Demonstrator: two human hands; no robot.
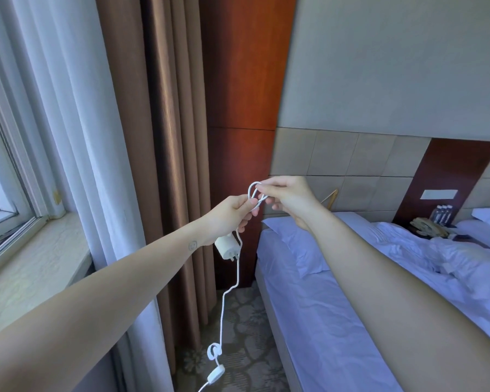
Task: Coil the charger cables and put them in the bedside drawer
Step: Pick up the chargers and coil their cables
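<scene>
A white charger cable (230,290) hangs in front of me over the gap between curtain and bed. My left hand (227,216) grips it near its top, and the white plug adapter (226,247) dangles just below that hand. My right hand (286,196) pinches a small loop of the same cable (253,190) right beside the left hand's fingers. The loose length drops down, curls once and ends in a small white oval piece (215,374) near the floor. No drawer is in view.
A bed with white sheets and a pillow (303,278) fills the right. Brown curtains (167,165) and a white sheer hang at left beside a window sill (34,261). A bedside top with bottles and a phone (433,224) sits far right. Patterned carpet (246,335) lies below.
</scene>
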